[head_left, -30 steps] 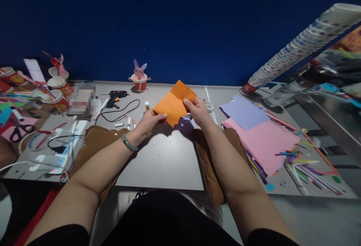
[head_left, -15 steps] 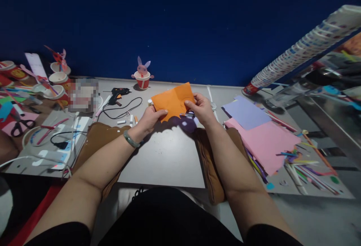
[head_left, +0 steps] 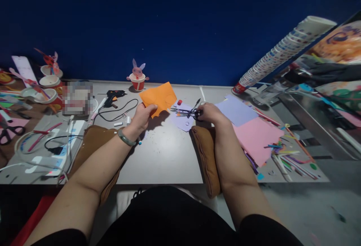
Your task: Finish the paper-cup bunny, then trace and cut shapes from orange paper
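Note:
My left hand [head_left: 142, 117] pinches the lower left part of an orange sheet of paper [head_left: 158, 97] between thumb and fingers. The sheet is held above the table, and its lower edge is cut in a jagged line. At the right, my right hand [head_left: 210, 113] has its fingers at the handles of dark scissors [head_left: 194, 112], whose blades look spread apart. Below them lies a piece of light purple paper [head_left: 182, 125], with thin dark tools around it that I cannot make out clearly. A small red cap [head_left: 179, 102] sits near its top edge.
A black glue gun [head_left: 114, 97] with its cord lies left, behind a brown cushion [head_left: 97, 140]. A rabbit-decorated paper cup [head_left: 137, 82] stands by the blue wall. Tall stacked cups [head_left: 284, 56] lean at the right, near pink paper [head_left: 258, 138] and loose sticks. A power strip [head_left: 69, 148] is far left.
My right hand has let go of the orange paper and moved right and down to the scissors. My left hand still holds the sheet, now slightly further left. The view has shifted a little.

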`<action>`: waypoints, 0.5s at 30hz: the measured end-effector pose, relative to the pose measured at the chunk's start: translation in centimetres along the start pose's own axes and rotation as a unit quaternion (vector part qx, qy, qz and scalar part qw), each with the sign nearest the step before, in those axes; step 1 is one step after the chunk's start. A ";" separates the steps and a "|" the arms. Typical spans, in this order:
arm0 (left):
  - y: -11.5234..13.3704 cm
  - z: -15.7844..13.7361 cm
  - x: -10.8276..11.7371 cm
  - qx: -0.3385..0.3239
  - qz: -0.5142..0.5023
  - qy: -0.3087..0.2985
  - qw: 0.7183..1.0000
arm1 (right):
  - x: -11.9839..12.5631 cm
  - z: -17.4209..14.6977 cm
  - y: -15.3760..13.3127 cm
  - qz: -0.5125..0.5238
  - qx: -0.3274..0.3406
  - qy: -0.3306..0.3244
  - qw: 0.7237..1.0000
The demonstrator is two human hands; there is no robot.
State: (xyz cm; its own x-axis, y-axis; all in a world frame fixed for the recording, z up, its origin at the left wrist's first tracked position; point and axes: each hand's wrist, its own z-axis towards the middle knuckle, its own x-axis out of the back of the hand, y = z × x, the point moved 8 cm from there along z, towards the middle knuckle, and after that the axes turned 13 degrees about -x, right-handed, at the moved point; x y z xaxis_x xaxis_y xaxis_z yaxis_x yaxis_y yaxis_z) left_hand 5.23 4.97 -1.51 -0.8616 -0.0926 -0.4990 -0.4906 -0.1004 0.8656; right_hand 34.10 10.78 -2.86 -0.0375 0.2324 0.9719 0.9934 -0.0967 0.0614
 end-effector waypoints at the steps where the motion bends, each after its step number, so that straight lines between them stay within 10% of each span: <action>1: 0.0 0.0 0.0 0.003 0.001 -0.001 1.000 | -0.2 0.1 -0.3 -0.008 0.011 -0.004 1.000; 15: 0.7 0.4 0.3 -0.016 -0.007 0.009 1.000 | 3.3 -4.2 0.5 -0.023 -0.016 -0.049 0.998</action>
State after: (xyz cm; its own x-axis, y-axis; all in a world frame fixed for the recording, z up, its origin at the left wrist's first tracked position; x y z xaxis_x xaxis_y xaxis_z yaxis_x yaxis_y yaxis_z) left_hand 4.56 5.30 -1.09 -0.8519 -0.1090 -0.5122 -0.4980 -0.1339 0.8568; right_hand 33.97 7.38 1.30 -0.0697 0.3303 0.9413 0.9868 -0.1153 0.1135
